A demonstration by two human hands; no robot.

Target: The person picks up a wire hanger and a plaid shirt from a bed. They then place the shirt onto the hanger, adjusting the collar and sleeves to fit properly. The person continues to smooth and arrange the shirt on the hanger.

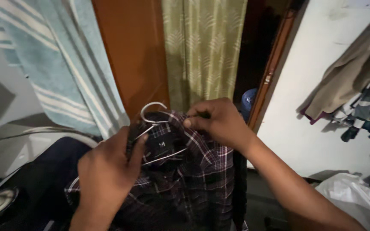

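Observation:
A dark plaid shirt (193,179) with maroon and white checks hangs low in the middle on a thin metal wire hanger (153,110). The hanger's hook rises above the collar. My left hand (108,171) grips the left shoulder of the shirt and the hanger wire beside the collar. My right hand (219,119) pinches the right side of the collar between thumb and fingers. A small label shows inside the collar.
A teal striped towel (61,64) hangs at the upper left by an orange-brown wooden door (133,55). A pale green patterned curtain (202,47) hangs behind. Clothes (360,94) hang on the white wall at right, and a white plastic bag (356,201) lies below.

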